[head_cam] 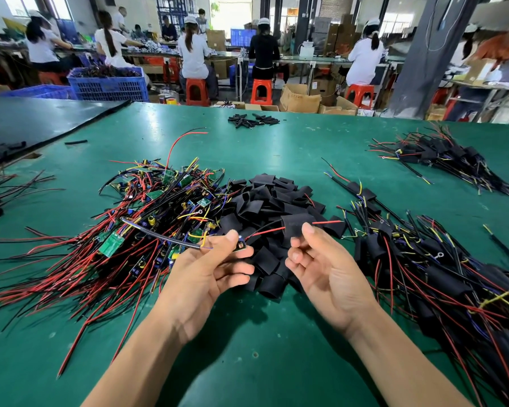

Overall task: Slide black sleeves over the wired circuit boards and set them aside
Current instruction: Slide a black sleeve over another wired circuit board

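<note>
Hands were close together over the green mat [276, 333] in the head view, not touching. Our left hand [209, 268] pinched a small circuit board [241, 245] between thumb and fingers, with its black cable [159, 235] sticking out past that hand's outer side. Our right hand [326, 268] had thumb and forefinger nipped on a black sleeve [295, 227]. The board's red wire [265, 232] ran across the gap between the hands, through the sleeve and out its far end, so the sleeve sat on the wires only, just short of the board. Right beyond both hands lay the heap of loose sleeves [271, 201]. The tangle of bare boards [159, 207] sat beyond and outside the left hand, and the pile of sleeved boards [429, 268] lay just outside the right.
</note>
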`<state>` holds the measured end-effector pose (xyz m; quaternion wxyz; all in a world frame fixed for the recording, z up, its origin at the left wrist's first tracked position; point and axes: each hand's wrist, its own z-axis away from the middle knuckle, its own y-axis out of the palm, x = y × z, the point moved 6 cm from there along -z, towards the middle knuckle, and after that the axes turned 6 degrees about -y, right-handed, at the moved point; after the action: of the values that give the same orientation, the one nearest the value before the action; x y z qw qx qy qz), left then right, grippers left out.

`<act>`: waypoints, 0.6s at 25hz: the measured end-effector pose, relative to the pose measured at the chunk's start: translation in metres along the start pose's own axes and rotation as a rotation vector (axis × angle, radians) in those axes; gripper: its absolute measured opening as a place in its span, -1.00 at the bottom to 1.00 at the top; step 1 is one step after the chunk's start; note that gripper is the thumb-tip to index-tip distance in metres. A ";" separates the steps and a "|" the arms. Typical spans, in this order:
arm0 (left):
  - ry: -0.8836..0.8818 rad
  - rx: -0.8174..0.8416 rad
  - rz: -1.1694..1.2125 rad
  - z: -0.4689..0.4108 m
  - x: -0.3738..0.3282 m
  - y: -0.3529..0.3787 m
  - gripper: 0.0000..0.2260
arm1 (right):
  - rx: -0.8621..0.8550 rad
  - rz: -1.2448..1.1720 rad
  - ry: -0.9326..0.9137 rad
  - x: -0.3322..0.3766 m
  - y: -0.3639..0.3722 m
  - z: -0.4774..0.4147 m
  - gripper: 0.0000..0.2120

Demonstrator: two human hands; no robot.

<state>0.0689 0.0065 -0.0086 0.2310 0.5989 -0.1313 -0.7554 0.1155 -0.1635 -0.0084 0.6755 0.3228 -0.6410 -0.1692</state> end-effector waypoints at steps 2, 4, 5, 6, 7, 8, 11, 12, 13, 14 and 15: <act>-0.025 -0.016 -0.009 0.000 0.002 -0.001 -0.74 | -0.028 -0.063 0.047 -0.001 -0.002 -0.001 -0.83; -0.050 -0.011 -0.042 0.001 0.004 0.001 -0.73 | -0.037 -0.098 0.078 -0.002 -0.002 0.000 -0.81; -0.056 0.001 -0.060 0.001 0.005 0.002 -0.73 | -0.029 -0.102 0.081 -0.003 -0.001 0.001 -0.87; -0.058 0.018 -0.072 0.001 0.005 0.003 -0.76 | -0.017 -0.104 0.074 -0.003 -0.001 0.001 -0.91; -0.057 0.039 -0.082 0.002 0.005 0.005 -0.80 | -0.002 -0.100 0.066 -0.003 0.001 0.001 -0.93; -0.052 0.058 -0.094 0.003 0.005 0.006 -0.84 | 0.016 -0.100 0.058 -0.003 0.001 0.001 -0.96; -0.030 0.084 -0.146 0.003 0.005 0.008 -0.86 | 0.090 -0.096 0.048 -0.001 0.003 0.001 -0.69; -0.026 0.087 -0.162 0.003 0.006 0.009 -0.85 | 0.110 -0.087 0.045 0.000 0.003 0.001 -0.66; -0.023 0.089 -0.174 0.003 0.007 0.009 -0.84 | 0.131 -0.081 0.041 0.001 0.004 0.001 -0.67; -0.023 0.091 -0.184 0.003 0.008 0.010 -0.81 | 0.149 -0.079 0.037 0.002 0.005 0.001 -0.69; -0.024 0.089 -0.194 0.004 0.008 0.010 -0.78 | 0.163 -0.069 0.031 0.003 0.006 0.001 -0.72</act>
<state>0.0657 -0.0066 -0.0100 0.1284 0.6095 -0.1090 -0.7746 0.1141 -0.1612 -0.0027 0.6508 0.4011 -0.6305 -0.1344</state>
